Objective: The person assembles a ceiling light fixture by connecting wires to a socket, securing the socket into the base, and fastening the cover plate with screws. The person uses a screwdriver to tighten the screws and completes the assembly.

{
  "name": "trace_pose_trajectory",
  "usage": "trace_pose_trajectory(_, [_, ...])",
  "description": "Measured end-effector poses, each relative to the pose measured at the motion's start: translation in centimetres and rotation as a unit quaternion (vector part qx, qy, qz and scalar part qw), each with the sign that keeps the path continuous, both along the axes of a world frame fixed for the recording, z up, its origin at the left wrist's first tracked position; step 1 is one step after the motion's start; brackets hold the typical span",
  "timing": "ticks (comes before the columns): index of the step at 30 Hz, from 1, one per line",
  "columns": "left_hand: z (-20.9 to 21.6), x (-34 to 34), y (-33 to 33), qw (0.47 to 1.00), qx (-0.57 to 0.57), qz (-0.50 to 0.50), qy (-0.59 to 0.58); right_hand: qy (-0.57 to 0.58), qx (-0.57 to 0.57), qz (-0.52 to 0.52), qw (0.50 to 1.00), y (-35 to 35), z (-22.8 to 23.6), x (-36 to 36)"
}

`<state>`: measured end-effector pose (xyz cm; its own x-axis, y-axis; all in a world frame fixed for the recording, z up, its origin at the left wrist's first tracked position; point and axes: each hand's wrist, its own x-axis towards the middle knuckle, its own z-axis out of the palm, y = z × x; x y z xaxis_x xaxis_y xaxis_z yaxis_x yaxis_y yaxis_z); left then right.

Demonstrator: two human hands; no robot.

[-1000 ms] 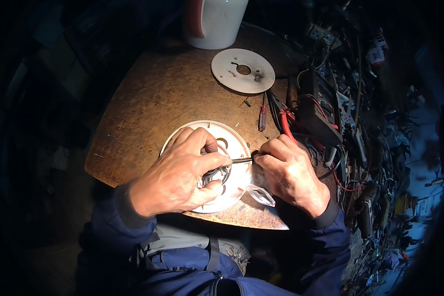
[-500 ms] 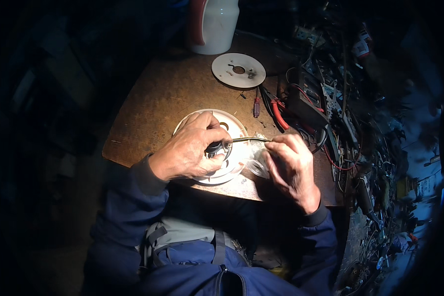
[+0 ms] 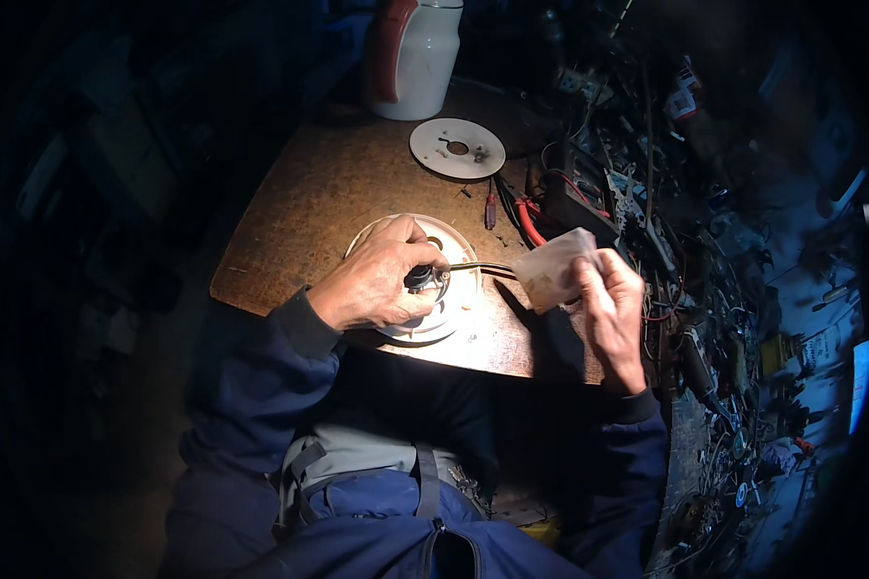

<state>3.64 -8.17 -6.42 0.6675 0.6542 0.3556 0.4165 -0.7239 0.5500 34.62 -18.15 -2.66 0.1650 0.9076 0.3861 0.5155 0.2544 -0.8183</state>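
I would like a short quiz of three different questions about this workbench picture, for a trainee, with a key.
1. True or false: the right hand holds a small translucent plastic bag.
2. Which thing does the left hand press down on? A) the round white plastic base B) the flat white disc with a centre hole C) the white jug with a red handle
3. Fill in: the flat white disc lies on the ____ tabletop.

Key: 1 true; 2 A; 3 wooden.

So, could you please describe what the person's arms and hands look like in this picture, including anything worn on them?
Both hands are bare: no gloves, rings or watch show on the left hand or the right hand. Both arms wear long dark blue sleeves of a soft, sweatshirt-like fabric, ending in ribbed cuffs at the wrists. No markings or logos are visible on the sleeves.
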Motion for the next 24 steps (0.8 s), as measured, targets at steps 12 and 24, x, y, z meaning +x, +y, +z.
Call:
trace_pose_trajectory(12, [0.3,-0.1,-0.3,0.999,-0.033,-0.003,-0.001,-0.523,0.146,-0.217,0.811,-3.5,2.0,4.3])
trace_pose_trajectory(24, [1.5,-0.5,0.0,0.997,-0.052,-0.049,0.037,-0.248,0.164,0.194,0.935,0.7,-4.3,-8.4])
